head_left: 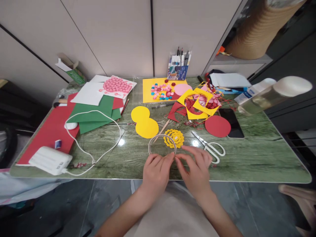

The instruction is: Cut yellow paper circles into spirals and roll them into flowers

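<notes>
Both my hands meet at the near edge of the green table [247, 158]. My left hand [156, 172] and my right hand [196, 169] have their fingertips pinched together on the near side of a thin pale ring [154, 141], a tape roll or hoop standing on the table. A yellow paper flower [174, 137] lies just behind the ring. A wooden stick [163, 129] lies beside two yellow paper circles [144, 121]. White-handled scissors [209, 146] lie right of my right hand.
A red paper circle [217, 126] and a black phone [231, 122] sit at the right. Yellow and red paper scraps [197, 103] pile behind them. Green and red sheets [93, 115], a white power bank [50, 160] with cable and a clear bottle [271, 93] also stand here.
</notes>
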{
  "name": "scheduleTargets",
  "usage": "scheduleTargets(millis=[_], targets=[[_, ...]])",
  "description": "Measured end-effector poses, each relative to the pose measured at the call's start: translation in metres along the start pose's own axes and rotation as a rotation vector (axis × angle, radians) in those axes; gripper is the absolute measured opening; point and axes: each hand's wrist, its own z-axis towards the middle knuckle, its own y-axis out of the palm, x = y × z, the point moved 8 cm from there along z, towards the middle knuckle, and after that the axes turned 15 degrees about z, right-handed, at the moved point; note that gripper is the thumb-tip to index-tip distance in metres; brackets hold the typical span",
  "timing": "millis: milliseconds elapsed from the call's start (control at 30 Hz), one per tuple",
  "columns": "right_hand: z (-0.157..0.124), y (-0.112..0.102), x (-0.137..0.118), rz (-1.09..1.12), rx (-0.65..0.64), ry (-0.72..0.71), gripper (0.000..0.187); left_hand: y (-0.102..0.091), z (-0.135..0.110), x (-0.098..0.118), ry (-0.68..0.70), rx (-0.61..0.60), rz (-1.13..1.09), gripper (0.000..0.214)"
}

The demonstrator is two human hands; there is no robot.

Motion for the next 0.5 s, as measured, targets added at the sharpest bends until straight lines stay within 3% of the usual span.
scheduleTargets(millis=[133,200,300,400,467,500], targets=[[-0.003,0.004,0.001,0.100,-0.036,0.060,0.009,0.002,-0.005,-0.002,0.017,0.046,-0.082,0.031],[-0.007,0.007,0.007,0.224,-0.018,0.168,0.010,0.001,-0.009,-0.001,0.028,0.103,-0.142,0.032],[-0.019,0.015,0.038,0.499,0.069,0.458,0.006,-0.002,-0.016,0.006,0.047,0.175,-0.196,0.028],[-0.031,0.017,0.071,0.606,0.162,0.608,0.008,0.003,-0.019,0.010,0.124,0.127,-0.222,0.026],[-0.039,0.018,0.091,0.703,0.190,0.677,0.016,0.014,-0.016,-0.017,-0.009,0.077,-0.094,0.023],[-0.042,0.017,0.099,0.759,0.204,0.705,0.019,0.022,-0.014,-0.041,-0.151,0.029,0.019,0.020]])
